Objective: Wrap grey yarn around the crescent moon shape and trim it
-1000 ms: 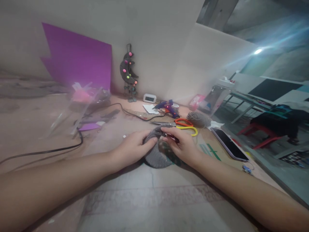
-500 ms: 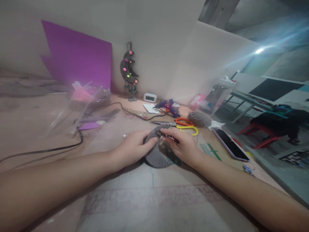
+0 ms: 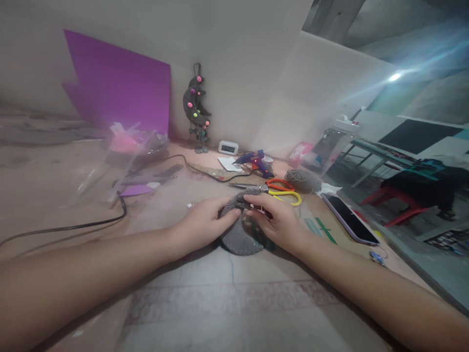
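A grey yarn-wrapped crescent [image 3: 240, 240] is held low over the table at the middle of the view. My left hand [image 3: 209, 221] grips its left edge, thumb on top and fingers hidden behind. At the crescent's upper inner edge, the thumb and fingertips of my right hand [image 3: 276, 219] are pinched close together. Something small and reddish shows under the right fingers, too small to make out. Just beyond the hands lie scissors [image 3: 284, 198] with one orange and one yellow handle. A ball of grey yarn [image 3: 302, 181] sits farther to the right.
A purple glue gun [image 3: 258, 161] with a red light lies by a small digital clock [image 3: 227, 148]. Against the wall are a decorated moon hanging [image 3: 194, 105] and a purple board [image 3: 124, 88]. A phone [image 3: 350, 220] lies right, a black cable [image 3: 73, 227] left.
My fingers have shifted very slightly on the crescent, which stays in both hands. The whole view has moved a touch; everything else stays put.
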{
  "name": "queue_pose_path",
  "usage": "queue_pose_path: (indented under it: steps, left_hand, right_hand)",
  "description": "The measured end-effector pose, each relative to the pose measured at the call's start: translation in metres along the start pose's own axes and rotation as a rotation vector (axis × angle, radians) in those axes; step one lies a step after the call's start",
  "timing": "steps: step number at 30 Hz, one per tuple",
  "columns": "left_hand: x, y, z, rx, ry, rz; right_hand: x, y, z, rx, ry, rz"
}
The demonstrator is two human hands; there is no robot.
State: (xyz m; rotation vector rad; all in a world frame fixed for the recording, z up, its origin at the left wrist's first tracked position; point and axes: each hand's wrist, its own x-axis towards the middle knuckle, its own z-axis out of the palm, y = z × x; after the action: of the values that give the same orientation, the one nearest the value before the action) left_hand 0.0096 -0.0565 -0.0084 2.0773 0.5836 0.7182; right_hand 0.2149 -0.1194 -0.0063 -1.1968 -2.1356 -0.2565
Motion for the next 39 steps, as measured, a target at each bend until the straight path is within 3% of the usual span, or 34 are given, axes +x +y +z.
queue_pose_path:
  steps: [6, 11, 19, 26, 31, 35, 39]
  left_hand:
    - [0.0047, -0.0033, -0.0001, -0.192, -0.022, -0.092]
    - [0.0029, -0.0009, 0.0028, -0.231, -0.056, -0.062]
    - [0.0045, -0.0040, -0.0012, -0.211, 0.007, -0.114]
    - [0.0071, -0.0042, 0.0010, -0.309, 0.023, -0.148]
    - [0.0049, -0.0087, 0.0052, -0.382, -0.046, -0.212]
    - [0.0047, -0.0067, 0.0034, -0.401, 0.096, -0.251]
    - [0.0060, -0.0023, -0.0010, -0.466, 0.243, -0.258]
  right_hand:
    - [-0.0018, 0.0013, 0.0007, 0.067, 0.036, 0.095]
    - [0.0006, -0.0005, -0.0009, 0.086, 0.059, 0.184]
    - [0.0001, -0.0023, -0.0032, 0.140, -0.069, -0.032]
    - [0.0001, -0.0011, 0.0001, 0.177, -0.031, 0.093]
    - [0.0029, -0.0042, -0.0026, 0.215, 0.071, 0.196]
    - [0.0028, -0.0047, -0.0036, 0.273, 0.117, 0.285]
    - [0.0030, -0.0030, -0.0036, 0.194, 0.096, 0.270]
